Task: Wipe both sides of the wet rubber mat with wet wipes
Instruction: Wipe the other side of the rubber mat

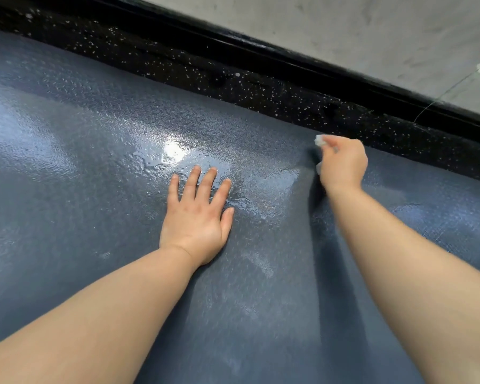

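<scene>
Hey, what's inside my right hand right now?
White bits of a wet wipe poke out of the right hand gripping it. The rest of the wipe is hidden within the fist.

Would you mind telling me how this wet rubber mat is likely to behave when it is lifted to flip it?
Probably floppy: the rubber mat ripples into a fold beside the right hand gripping the wet wipe. Likely slippery, since water glistens by the left hand. So broad, it may feel heavy.

I count one blue-grey rubber mat, one white wet wipe, two bare hands, a left hand and a right hand, one black speckled floor, one black baseboard, one grey wall
</scene>
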Action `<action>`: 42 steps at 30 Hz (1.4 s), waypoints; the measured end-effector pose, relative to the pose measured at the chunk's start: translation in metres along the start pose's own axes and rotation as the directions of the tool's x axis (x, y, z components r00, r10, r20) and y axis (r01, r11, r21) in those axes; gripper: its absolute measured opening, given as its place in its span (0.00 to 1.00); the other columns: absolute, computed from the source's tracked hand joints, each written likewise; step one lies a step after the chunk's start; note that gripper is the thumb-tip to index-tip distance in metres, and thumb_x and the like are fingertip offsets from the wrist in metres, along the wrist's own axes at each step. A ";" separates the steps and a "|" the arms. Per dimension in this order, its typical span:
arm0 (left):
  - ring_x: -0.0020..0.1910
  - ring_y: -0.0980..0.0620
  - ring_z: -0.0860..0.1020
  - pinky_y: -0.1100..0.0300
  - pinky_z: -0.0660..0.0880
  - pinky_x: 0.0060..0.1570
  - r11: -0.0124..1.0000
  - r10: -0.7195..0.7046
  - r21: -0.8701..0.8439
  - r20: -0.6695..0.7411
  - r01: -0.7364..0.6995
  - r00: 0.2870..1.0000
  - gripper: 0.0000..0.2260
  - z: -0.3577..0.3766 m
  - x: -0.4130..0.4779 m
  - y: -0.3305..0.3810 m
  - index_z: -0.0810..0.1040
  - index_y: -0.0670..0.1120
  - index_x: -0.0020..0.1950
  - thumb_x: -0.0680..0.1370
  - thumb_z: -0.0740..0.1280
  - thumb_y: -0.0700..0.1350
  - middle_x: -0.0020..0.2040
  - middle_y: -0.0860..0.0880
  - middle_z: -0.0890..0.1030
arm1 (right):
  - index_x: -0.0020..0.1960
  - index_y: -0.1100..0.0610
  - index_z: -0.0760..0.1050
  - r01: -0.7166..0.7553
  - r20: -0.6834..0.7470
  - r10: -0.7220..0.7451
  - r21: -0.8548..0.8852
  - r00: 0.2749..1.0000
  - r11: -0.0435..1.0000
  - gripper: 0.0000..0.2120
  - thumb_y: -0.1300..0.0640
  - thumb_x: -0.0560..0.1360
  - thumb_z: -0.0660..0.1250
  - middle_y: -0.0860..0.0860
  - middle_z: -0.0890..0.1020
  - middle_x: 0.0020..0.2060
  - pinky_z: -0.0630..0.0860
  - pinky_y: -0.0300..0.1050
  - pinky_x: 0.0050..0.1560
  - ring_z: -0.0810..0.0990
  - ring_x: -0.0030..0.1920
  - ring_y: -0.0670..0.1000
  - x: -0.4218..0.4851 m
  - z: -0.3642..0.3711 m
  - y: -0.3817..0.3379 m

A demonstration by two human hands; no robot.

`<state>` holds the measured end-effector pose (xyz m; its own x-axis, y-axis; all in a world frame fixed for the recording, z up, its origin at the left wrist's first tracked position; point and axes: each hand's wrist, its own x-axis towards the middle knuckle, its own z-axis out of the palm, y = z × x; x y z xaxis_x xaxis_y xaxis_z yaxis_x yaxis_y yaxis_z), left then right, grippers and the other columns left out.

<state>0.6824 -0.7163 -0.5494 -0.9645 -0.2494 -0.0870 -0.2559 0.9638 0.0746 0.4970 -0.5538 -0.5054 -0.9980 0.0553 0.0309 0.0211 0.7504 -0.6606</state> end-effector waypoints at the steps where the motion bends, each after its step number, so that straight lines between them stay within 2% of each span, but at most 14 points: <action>1: 0.76 0.45 0.45 0.43 0.37 0.71 1.000 0.000 -0.001 0.000 0.000 1.000 0.29 0.000 0.000 0.000 0.51 0.53 0.77 0.77 0.37 0.58 0.78 0.48 0.51 | 0.54 0.52 0.81 -0.061 -0.023 0.061 -0.003 0.998 0.998 0.09 0.56 0.77 0.63 0.53 0.82 0.51 0.74 0.43 0.58 0.81 0.50 0.56 0.011 0.001 0.005; 3: 0.76 0.44 0.46 0.43 0.38 0.71 1.000 -0.002 -0.003 0.001 0.002 1.000 0.29 -0.001 0.000 0.000 0.52 0.53 0.77 0.77 0.38 0.58 0.78 0.48 0.52 | 0.56 0.52 0.80 -0.123 -0.015 0.122 -0.056 0.992 0.991 0.10 0.57 0.78 0.62 0.52 0.80 0.55 0.70 0.35 0.54 0.79 0.54 0.53 0.018 0.010 0.009; 5: 0.76 0.44 0.47 0.43 0.37 0.71 1.000 -0.004 -0.005 0.004 0.004 1.000 0.28 -0.001 0.000 0.000 0.53 0.53 0.77 0.77 0.39 0.58 0.78 0.48 0.52 | 0.56 0.52 0.80 -0.090 0.012 0.092 -0.105 0.996 0.990 0.11 0.58 0.78 0.61 0.50 0.80 0.56 0.68 0.36 0.52 0.77 0.56 0.51 0.003 0.026 0.000; 10: 0.76 0.45 0.46 0.43 0.39 0.71 1.000 -0.009 -0.012 0.014 0.009 1.000 0.27 -0.001 0.000 0.000 0.53 0.54 0.77 0.78 0.42 0.58 0.78 0.48 0.52 | 0.52 0.54 0.82 0.270 0.212 -0.257 -0.038 0.943 0.962 0.08 0.59 0.76 0.65 0.54 0.80 0.49 0.67 0.39 0.53 0.77 0.51 0.53 -0.075 0.056 -0.026; 14: 0.76 0.45 0.46 0.43 0.39 0.71 1.000 -0.008 -0.006 0.016 0.008 1.000 0.27 -0.002 0.000 0.000 0.53 0.53 0.77 0.78 0.42 0.58 0.78 0.48 0.52 | 0.50 0.57 0.83 0.357 0.313 -0.378 0.124 0.871 0.926 0.07 0.61 0.74 0.68 0.55 0.81 0.45 0.72 0.40 0.55 0.79 0.49 0.53 -0.075 0.043 -0.031; 19: 0.76 0.45 0.44 0.43 0.38 0.71 1.000 -0.005 -0.016 0.031 0.005 1.000 0.29 -0.003 0.000 -0.001 0.51 0.54 0.77 0.77 0.37 0.58 0.78 0.49 0.50 | 0.52 0.55 0.82 0.070 0.024 -0.070 0.014 0.997 0.997 0.10 0.54 0.76 0.64 0.59 0.83 0.43 0.74 0.43 0.53 0.81 0.46 0.57 0.011 0.015 -0.016; 22: 0.76 0.45 0.43 0.43 0.37 0.71 1.000 -0.005 -0.027 0.027 0.006 1.000 0.27 -0.003 0.000 -0.001 0.50 0.54 0.77 0.78 0.39 0.58 0.78 0.49 0.49 | 0.57 0.55 0.79 -0.113 -0.056 0.113 -0.005 0.992 0.994 0.11 0.57 0.78 0.62 0.55 0.81 0.54 0.72 0.35 0.50 0.80 0.52 0.54 0.041 0.018 -0.007; 26: 0.76 0.45 0.43 0.43 0.37 0.71 1.000 0.000 -0.027 0.032 0.001 0.999 0.26 -0.002 0.000 -0.001 0.49 0.54 0.77 0.79 0.41 0.58 0.78 0.49 0.48 | 0.57 0.52 0.79 -0.117 -0.030 0.113 -0.173 0.993 0.978 0.15 0.63 0.77 0.59 0.52 0.78 0.57 0.64 0.35 0.45 0.76 0.56 0.52 0.029 0.047 -0.025; 29: 0.76 0.45 0.44 0.43 0.38 0.72 1.000 0.003 -0.026 0.030 -0.002 1.000 0.26 -0.003 0.000 -0.001 0.50 0.55 0.77 0.80 0.42 0.58 0.78 0.49 0.49 | 0.54 0.54 0.81 0.103 0.115 -0.081 -0.200 0.990 0.974 0.13 0.63 0.76 0.61 0.55 0.79 0.54 0.69 0.40 0.49 0.76 0.55 0.55 0.002 0.067 -0.050; 32: 0.76 0.45 0.44 0.43 0.38 0.71 1.000 0.000 -0.015 0.030 0.001 1.000 0.26 -0.004 -0.001 0.000 0.50 0.55 0.77 0.79 0.41 0.58 0.78 0.49 0.49 | 0.50 0.56 0.83 0.296 0.321 -0.276 -0.011 0.906 0.955 0.08 0.58 0.74 0.66 0.52 0.84 0.48 0.72 0.42 0.55 0.79 0.52 0.50 -0.013 0.070 -0.061; 35: 0.76 0.45 0.44 0.43 0.37 0.71 1.000 -0.001 -0.027 0.032 0.001 0.999 0.26 -0.004 -0.001 -0.001 0.50 0.55 0.77 0.79 0.41 0.58 0.78 0.49 0.49 | 0.53 0.52 0.82 0.171 0.205 -0.188 0.097 0.961 0.981 0.11 0.48 0.74 0.67 0.52 0.84 0.39 0.71 0.34 0.53 0.77 0.41 0.41 0.010 0.053 -0.049; 37: 0.76 0.45 0.43 0.43 0.36 0.71 0.999 0.004 -0.035 0.031 -0.003 1.000 0.26 -0.003 -0.001 -0.001 0.49 0.55 0.77 0.80 0.42 0.58 0.78 0.49 0.49 | 0.56 0.53 0.80 0.020 0.051 -0.023 0.064 0.998 0.998 0.13 0.48 0.76 0.64 0.57 0.84 0.39 0.68 0.25 0.44 0.76 0.35 0.41 0.035 0.036 -0.033; 39: 0.76 0.45 0.44 0.43 0.36 0.71 0.999 0.005 -0.041 0.028 -0.004 1.000 0.26 -0.003 -0.001 -0.002 0.49 0.54 0.77 0.80 0.43 0.58 0.78 0.48 0.49 | 0.56 0.55 0.79 -0.128 0.027 0.127 0.031 0.992 0.991 0.13 0.50 0.78 0.62 0.58 0.83 0.41 0.67 0.23 0.35 0.76 0.30 0.43 0.050 0.027 -0.022; 42: 0.76 0.45 0.45 0.43 0.37 0.71 0.999 0.000 -0.045 0.029 0.002 1.000 0.27 -0.005 -0.001 -0.001 0.51 0.54 0.77 0.79 0.41 0.58 0.78 0.48 0.50 | 0.56 0.54 0.80 -0.128 0.099 0.136 -0.088 0.986 0.988 0.11 0.52 0.78 0.63 0.54 0.83 0.45 0.70 0.34 0.43 0.81 0.43 0.51 0.051 0.039 -0.028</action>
<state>0.6836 -0.7174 -0.5444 -0.9621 -0.2469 -0.1158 -0.2602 0.9582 0.1192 0.4430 -0.5974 -0.5148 -0.9868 0.0915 -0.1338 0.1535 0.7924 -0.5904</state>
